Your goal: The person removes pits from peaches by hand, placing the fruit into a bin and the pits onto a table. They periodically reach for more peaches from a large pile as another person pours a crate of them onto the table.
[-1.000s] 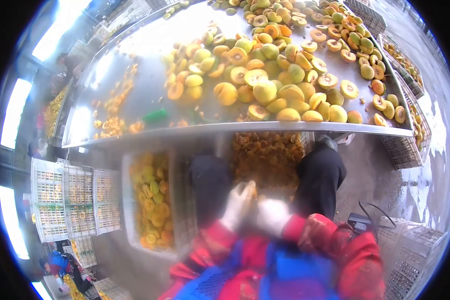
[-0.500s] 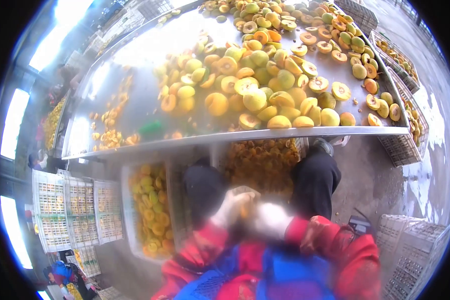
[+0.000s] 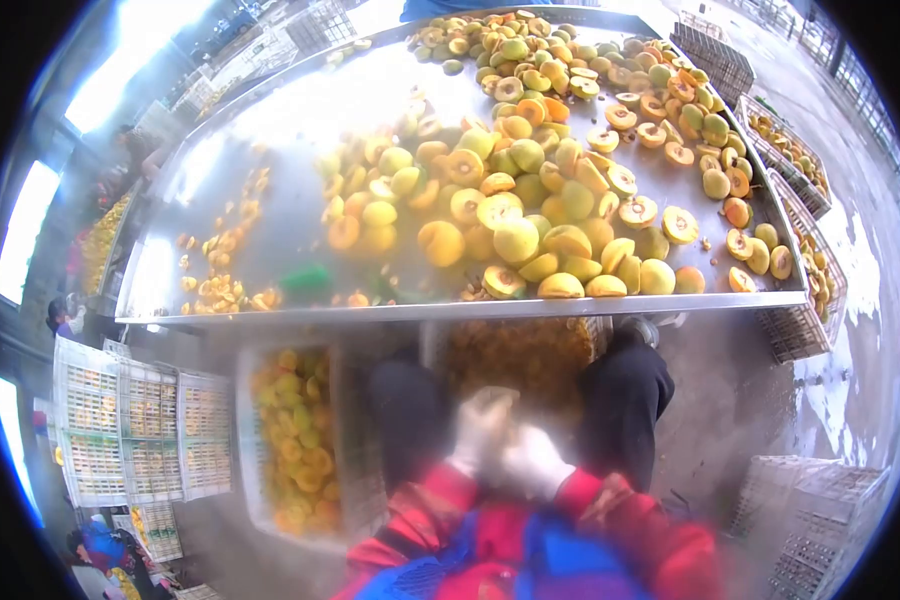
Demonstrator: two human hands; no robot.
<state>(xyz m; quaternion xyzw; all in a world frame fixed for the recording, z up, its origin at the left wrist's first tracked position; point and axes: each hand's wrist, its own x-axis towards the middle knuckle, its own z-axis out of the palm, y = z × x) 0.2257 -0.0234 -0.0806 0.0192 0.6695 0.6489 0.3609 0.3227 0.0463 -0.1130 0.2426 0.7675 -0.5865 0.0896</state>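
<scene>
My left hand, in a pale glove, is low in the middle, above my lap. Just right of it and close against it is my right hand, also gloved. Both are smeared by blur, and what lies between the fingers cannot be made out. Beyond the hands, between my knees, a crate holds orange fruit pieces. Halved and whole yellow-orange fruit is heaped on the metal table in front of me.
A white crate of fruit stands at my left. Stacked crates are farther left, others at lower right. Fruit crates line the table's right side. A green object lies on the table. A person is at lower left.
The table edge and fruit appear slightly lower as the view has shifted. My right hand has moved in closer below my left hand, and the sleeves sit lower.
</scene>
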